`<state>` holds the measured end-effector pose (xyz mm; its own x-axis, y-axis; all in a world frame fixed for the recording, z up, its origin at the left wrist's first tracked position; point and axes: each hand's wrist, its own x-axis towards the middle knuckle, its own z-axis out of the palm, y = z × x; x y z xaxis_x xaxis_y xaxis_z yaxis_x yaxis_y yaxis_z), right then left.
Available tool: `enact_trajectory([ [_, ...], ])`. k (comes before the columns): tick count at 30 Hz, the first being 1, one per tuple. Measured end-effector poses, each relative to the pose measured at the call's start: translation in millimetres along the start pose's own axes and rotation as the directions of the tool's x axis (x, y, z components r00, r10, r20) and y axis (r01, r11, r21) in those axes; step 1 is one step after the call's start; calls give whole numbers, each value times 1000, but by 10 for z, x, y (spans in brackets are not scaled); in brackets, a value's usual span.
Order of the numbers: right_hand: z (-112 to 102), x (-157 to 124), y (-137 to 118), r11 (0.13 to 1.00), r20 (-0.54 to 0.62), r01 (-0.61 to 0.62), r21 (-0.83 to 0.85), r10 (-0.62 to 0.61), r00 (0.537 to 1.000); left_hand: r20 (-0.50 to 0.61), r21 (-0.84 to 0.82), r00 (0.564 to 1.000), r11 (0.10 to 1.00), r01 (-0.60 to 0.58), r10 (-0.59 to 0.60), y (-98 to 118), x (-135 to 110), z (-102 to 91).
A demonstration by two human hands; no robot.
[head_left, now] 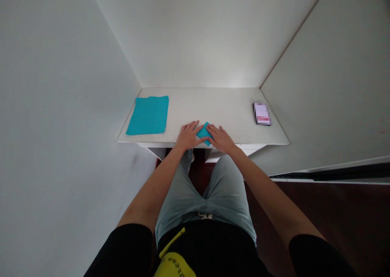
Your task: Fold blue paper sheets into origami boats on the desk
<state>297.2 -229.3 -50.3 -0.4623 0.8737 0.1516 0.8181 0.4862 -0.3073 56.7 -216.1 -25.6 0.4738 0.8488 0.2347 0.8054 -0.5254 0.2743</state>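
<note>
Near the front edge of a white desk lies a small folded piece of turquoise cloth or paper (205,132); which material it is I cannot tell. One corner of it pokes a little past the desk's edge. My left hand (189,136) rests on its left side with fingers stretched out, the thumb reaching toward its lower part. From the right, my right hand (222,139) lies flat with fingertips on its upper right side. Both hands are open, pressing against the piece rather than gripping it. The fingers cover its left and right corners.
A larger turquoise sheet or stack of sheets (148,115) lies flat at the desk's left end. Toward the right end is a phone-like object (262,113), blurred by pixels. White walls enclose the white desk (210,102) at the back and both sides.
</note>
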Motion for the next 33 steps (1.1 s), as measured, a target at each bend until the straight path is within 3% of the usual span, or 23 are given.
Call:
enact_trajectory([
  [7, 6, 191, 144, 996, 0, 52, 72, -52, 999, 13, -60, 1000, 998, 17, -16, -1, 13, 31],
  [13, -75, -11, 178, 988, -80, 86, 129, -76, 994, 39, -63, 999, 998, 31, -29, 31, 21, -3],
  [21, -219, -261, 470, 945, -109, 177, 276, -152, 982, 43, -138, 998, 990, -32, 38, -42, -18, -62],
  [33, -305, -260, 473, 943, -145, 174, 284, -137, 980, -23, -237, 1000, 971, -5, 0, -83, 29, -57],
])
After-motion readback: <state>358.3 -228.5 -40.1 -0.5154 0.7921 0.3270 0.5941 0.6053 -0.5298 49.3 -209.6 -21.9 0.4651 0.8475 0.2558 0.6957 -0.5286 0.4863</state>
